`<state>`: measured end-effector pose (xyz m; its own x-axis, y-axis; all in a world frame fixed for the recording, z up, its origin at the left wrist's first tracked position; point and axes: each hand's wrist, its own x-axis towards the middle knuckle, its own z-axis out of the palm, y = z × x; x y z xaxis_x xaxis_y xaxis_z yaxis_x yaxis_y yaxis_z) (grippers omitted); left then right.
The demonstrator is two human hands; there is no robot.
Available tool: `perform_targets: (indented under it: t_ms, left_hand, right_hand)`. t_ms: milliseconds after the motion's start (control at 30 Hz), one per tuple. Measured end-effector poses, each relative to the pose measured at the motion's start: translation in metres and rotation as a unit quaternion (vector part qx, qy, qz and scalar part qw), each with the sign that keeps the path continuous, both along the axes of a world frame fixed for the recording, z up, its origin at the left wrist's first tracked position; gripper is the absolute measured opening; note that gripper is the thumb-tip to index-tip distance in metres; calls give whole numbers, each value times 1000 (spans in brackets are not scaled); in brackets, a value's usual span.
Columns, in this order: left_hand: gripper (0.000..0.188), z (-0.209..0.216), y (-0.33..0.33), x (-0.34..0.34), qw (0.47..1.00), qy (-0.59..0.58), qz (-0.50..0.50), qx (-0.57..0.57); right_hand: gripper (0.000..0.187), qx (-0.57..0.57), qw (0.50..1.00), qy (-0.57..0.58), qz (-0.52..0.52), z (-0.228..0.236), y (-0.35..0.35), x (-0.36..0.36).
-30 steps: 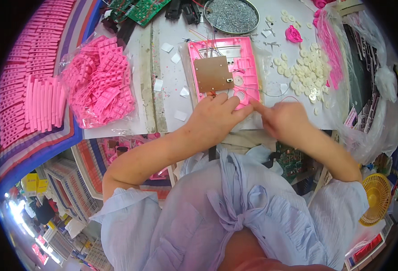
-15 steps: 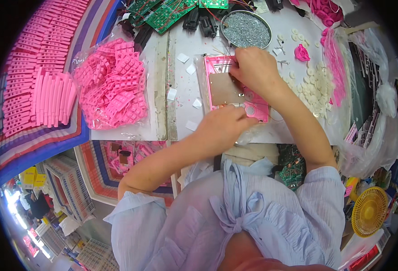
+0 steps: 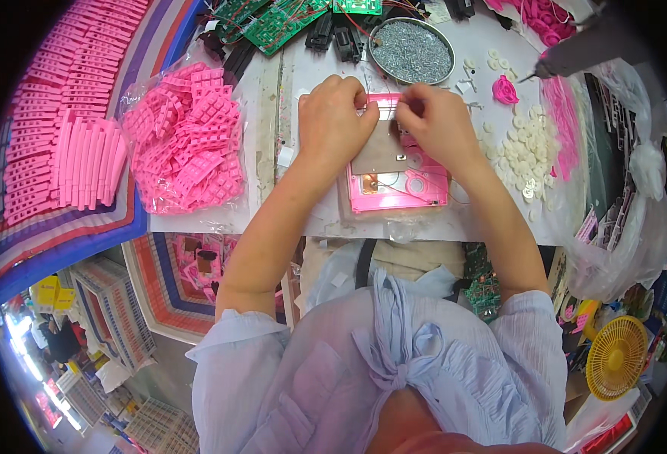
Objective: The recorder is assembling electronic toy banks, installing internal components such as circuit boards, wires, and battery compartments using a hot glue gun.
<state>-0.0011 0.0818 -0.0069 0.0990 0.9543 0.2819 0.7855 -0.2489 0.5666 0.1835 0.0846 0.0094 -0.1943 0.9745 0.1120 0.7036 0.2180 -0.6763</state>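
A pink plastic housing (image 3: 400, 200) lies on the white table in front of me, with a flat brown board (image 3: 377, 157) over its middle. My left hand (image 3: 335, 121) is at the housing's far left corner, thumb and fingers pinched together. Across from it, my right hand (image 3: 441, 127) is pinched too, over the far right part. Thin wires run near the fingertips of both hands; what each pinch holds is too small to make out. Copper-coloured metal and a round opening show in the near part of the housing.
Left stands a clear bag of pink keypad parts (image 3: 190, 151); beyond it, stacked pink strips (image 3: 84, 163). A round tin of screws (image 3: 413, 51) and green circuit boards (image 3: 284, 26) lie at the back. White discs (image 3: 530, 147) are at right, below a dark pointed tool (image 3: 590, 47).
My left hand has moved from the housing's near edge up to its far left corner. My right hand has shifted slightly to the right. The dark pointed tool has appeared at upper right.
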Motion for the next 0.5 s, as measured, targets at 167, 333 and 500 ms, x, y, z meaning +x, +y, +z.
perform_targets:
  t_ms: [167, 333, 500]
  left_hand:
    - [20, 2, 0, 5, 1000, 26, 15, 0]
    - [22, -6, 4, 4, 999, -18, 30, 8]
    - [16, 2, 3, 5, 999, -32, 5, -23]
  right_hand:
    - [32, 36, 977, -209, 26, 4, 16, -21]
    - [18, 25, 999, -27, 24, 6, 6, -14]
    - [15, 171, 968, -59, 173, 3, -35, -10]
